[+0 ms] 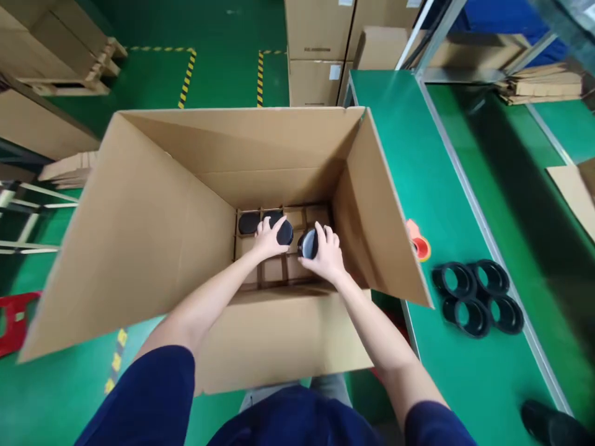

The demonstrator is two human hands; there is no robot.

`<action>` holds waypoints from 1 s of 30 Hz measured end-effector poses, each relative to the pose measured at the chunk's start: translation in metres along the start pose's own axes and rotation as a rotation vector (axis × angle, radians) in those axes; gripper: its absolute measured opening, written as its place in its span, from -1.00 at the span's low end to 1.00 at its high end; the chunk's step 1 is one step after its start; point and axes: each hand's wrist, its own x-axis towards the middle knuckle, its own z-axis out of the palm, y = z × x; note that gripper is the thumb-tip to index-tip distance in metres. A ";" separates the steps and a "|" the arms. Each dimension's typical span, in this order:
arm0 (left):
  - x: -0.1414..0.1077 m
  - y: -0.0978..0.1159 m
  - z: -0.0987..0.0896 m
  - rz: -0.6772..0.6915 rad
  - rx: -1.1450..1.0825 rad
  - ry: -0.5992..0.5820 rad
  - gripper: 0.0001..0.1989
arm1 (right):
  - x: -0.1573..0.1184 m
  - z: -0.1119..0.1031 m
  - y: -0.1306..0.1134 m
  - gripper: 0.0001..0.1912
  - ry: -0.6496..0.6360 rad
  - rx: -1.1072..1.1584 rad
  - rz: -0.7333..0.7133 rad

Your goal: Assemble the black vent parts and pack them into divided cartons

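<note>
Deep inside a large open cardboard box [158,229], both of my hands work over a cardboard divider grid [273,270]. My left hand [268,240] has its fingers wrapped round a black cylindrical part [285,233], dark end showing. Just to the right, my right hand [326,253] grips a second black cup-like part [308,244], tilted so its paler inside shows. Two more black parts, a left one [249,223] and a partly covered one [273,217], sit in back-left compartments of the grid.
On the green bench [395,136] to the right stand several black open-ended cylinders [465,316] and an orange-red tape dispenser [419,241]. A dark object [558,424] lies at the lower right. Stacked cartons [320,43] stand behind, and a wooden pallet [74,83] at back left.
</note>
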 end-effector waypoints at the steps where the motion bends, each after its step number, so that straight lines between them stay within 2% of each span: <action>1: 0.023 -0.015 0.014 -0.025 0.028 -0.009 0.07 | 0.042 0.021 0.003 0.25 -0.005 -0.079 0.082; 3: 0.063 -0.041 0.042 -0.008 0.060 -0.041 0.06 | 0.115 0.058 0.021 0.23 -0.048 -0.206 0.215; 6: 0.113 -0.064 0.079 0.091 0.067 -0.042 0.05 | 0.194 0.097 0.061 0.22 -0.083 -0.359 0.277; 9: 0.156 -0.072 0.111 0.189 0.045 -0.018 0.03 | 0.247 0.120 0.094 0.26 -0.069 -0.464 0.227; 12: 0.195 -0.073 0.140 0.227 0.018 -0.030 0.03 | 0.282 0.137 0.119 0.29 -0.078 -0.509 0.219; 14: 0.215 -0.075 0.160 0.229 -0.004 -0.037 0.05 | 0.296 0.149 0.135 0.27 -0.106 -0.528 0.225; 16: 0.227 -0.080 0.181 0.260 -0.022 -0.039 -0.02 | 0.303 0.164 0.153 0.16 -0.133 -0.544 0.206; 19: 0.232 -0.090 0.211 0.292 -0.050 -0.019 -0.25 | 0.303 0.187 0.178 -0.13 -0.118 -0.557 0.172; 22: 0.230 -0.100 0.232 0.275 -0.055 -0.001 -0.32 | 0.298 0.204 0.192 -0.22 -0.071 -0.551 0.135; 26: 0.233 -0.104 0.236 0.271 0.001 -0.028 -0.31 | 0.294 0.207 0.192 -0.20 -0.086 -0.508 0.107; 30: 0.234 -0.094 0.221 0.214 0.061 -0.076 -0.29 | 0.295 0.196 0.183 -0.16 -0.217 -0.437 0.071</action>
